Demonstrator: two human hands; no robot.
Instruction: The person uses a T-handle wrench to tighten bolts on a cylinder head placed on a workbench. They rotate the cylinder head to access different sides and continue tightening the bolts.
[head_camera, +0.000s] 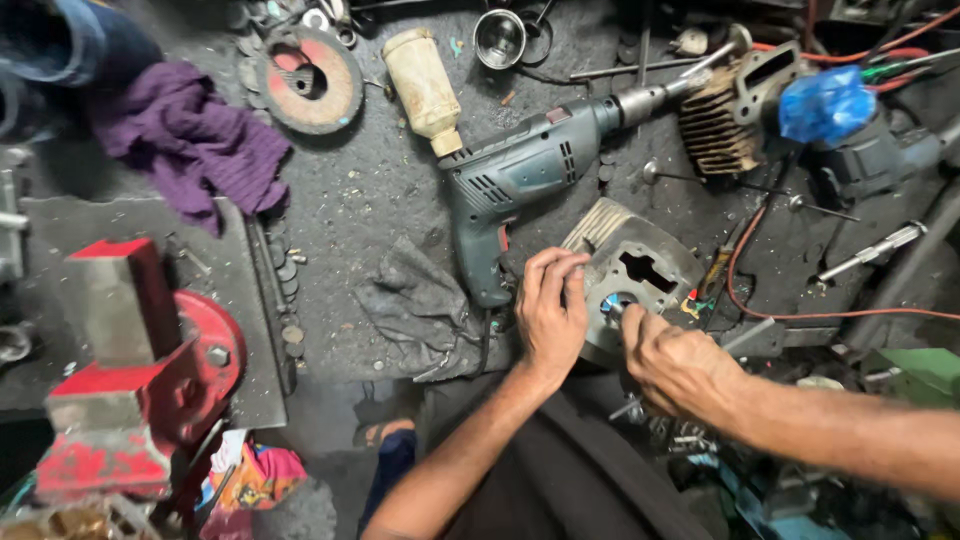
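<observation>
While both hands' grip closes on the cylinder block (632, 275), a drill (520, 180) and rag (420, 305) crowd it.

The left hand (550, 315) is covering the near left edge of the grey engine block (640, 275), and the right hand (675, 360) is hiding whatever its fingers are pinching at the bore. The red vise (130, 370) is running off the lower left edge. The drill (530, 175) is hiding part of its cord.
</observation>
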